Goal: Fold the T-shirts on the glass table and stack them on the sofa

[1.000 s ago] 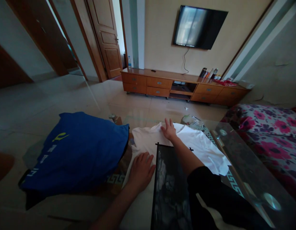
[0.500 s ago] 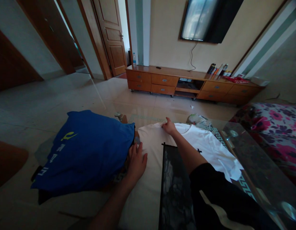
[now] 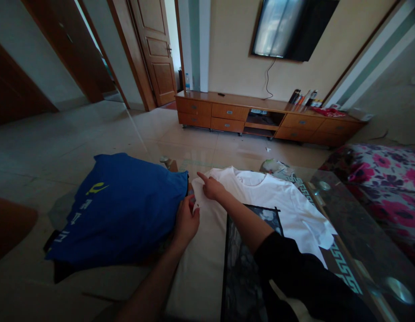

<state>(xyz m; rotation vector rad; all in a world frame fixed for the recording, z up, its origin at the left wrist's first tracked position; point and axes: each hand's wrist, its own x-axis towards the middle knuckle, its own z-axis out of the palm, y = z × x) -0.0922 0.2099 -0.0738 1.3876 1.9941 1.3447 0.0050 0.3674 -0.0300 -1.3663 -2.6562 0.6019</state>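
Note:
A white T-shirt (image 3: 277, 197) with a dark square print lies spread on a glass table (image 3: 345, 214). My right hand (image 3: 210, 187) reaches across to the shirt's left shoulder, index finger out, the other fingers pinching the fabric edge. My left hand (image 3: 186, 219) is just below it, fingers closed on the same left edge of the shirt. A blue garment (image 3: 120, 208) with yellow and white lettering lies heaped directly left of both hands.
A flowered sofa (image 3: 385, 179) stands at the right. A wooden TV cabinet (image 3: 261, 118) with bottles runs along the far wall under a wall-mounted television (image 3: 291, 29). Tiled floor and a wooden door (image 3: 157, 53) lie beyond. A crumpled bag (image 3: 276, 167) sits at the table's far edge.
My right hand moved left from the shirt's collar to its left shoulder. My left hand went from lying flat to gripping the shirt's left edge. More of the print shows.

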